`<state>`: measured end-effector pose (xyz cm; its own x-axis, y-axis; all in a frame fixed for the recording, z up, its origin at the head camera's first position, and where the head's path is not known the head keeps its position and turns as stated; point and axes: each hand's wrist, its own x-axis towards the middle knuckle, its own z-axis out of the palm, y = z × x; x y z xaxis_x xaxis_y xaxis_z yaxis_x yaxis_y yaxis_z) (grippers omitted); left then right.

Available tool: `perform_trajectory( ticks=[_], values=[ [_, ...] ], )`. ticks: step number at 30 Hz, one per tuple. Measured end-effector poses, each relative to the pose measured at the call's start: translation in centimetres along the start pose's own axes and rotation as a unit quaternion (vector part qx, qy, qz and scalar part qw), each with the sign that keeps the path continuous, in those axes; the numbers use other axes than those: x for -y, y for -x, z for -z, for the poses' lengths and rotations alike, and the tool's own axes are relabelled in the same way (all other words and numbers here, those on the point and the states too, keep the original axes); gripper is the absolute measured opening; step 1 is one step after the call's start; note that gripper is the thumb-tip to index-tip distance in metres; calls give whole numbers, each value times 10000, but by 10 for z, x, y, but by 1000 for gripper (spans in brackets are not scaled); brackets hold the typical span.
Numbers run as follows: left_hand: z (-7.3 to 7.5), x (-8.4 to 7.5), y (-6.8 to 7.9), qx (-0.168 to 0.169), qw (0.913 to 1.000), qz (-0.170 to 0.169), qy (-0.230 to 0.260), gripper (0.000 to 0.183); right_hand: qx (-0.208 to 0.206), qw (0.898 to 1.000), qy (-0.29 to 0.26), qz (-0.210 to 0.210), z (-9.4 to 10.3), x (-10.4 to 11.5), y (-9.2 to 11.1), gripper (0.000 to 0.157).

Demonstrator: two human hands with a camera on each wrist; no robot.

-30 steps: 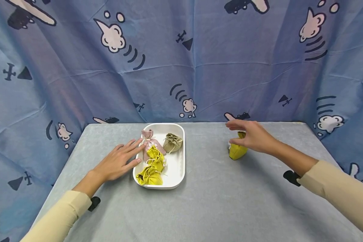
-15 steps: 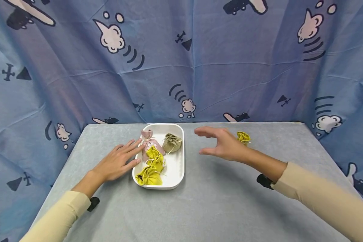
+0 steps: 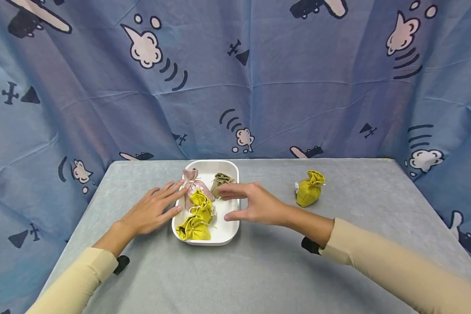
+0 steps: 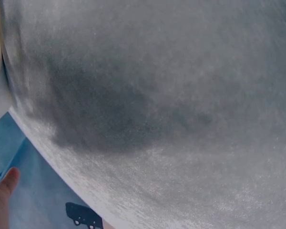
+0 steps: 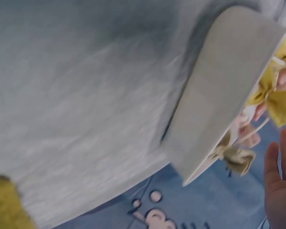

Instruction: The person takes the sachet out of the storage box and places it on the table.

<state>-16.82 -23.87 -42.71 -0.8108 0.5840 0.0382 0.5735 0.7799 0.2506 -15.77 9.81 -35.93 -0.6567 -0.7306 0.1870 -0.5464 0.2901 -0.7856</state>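
In the head view a white tray (image 3: 225, 233) holds several small drawstring pouches: a pink pouch (image 3: 190, 174) at upper left, two yellow pouches (image 3: 199, 205) below it, and an olive pouch (image 3: 220, 179) at upper right. My left hand (image 3: 151, 210) lies with spread fingers at the tray's left rim, fingertips by the pink pouch. Over the tray's right rim reaches my right hand (image 3: 259, 205), thumb and fingers apart with nothing between them, partly covering the olive pouch. Another yellow pouch (image 3: 309, 192) stands upright on the table, behind my right forearm.
The grey cloth-covered table (image 3: 204, 279) runs back to a blue patterned curtain (image 3: 282, 87). In the right wrist view the tray's side wall (image 5: 219, 90) stands between the tabletop and the pouches.
My right hand has left the yellow pouch standing on the table and moved left to the tray's right side. The left hand stays where it was.
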Motion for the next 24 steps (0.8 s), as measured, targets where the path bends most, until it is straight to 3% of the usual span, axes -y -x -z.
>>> perform_trajectory(
  ticks=[13, 24],
  values=[
    [1, 0, 0, 5, 10000, -39, -3, 59, 297, 9984, -415, 238, -27, 10, -13, 60],
    [2, 0, 0, 12, 10000, 4, 38, 59, 421, 9987, 201, 225, -46, 12, -23, 60]
  ],
)
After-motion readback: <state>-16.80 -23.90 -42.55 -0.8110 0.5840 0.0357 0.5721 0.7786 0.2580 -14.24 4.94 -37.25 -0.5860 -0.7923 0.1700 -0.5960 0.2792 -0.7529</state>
